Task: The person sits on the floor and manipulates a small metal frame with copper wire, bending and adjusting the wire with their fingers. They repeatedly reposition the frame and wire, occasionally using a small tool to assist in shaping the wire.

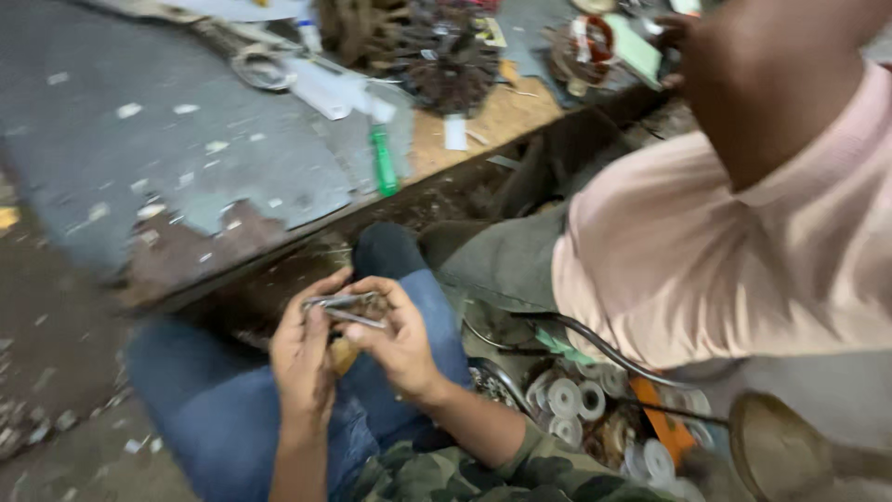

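We're seated, both hands over our lap in blue jeans (223,409). Left hand (302,358) and right hand (395,339) are close together, both clamped on a small metal piece (346,307), thin and silvery. It's blurred, possibly a clip or pliers; we can't tell which. Something yellowish sits under the palms. We judge the step as working the piece between the fingers, mid-way; the next move calls for a firm pinch and steady wrists. Ahead lies the desk (139,149) with a green marker (383,163) and a wound coil (451,60). Another person in a pink shirt (706,251) sits just beside us, white spools (567,400) near.
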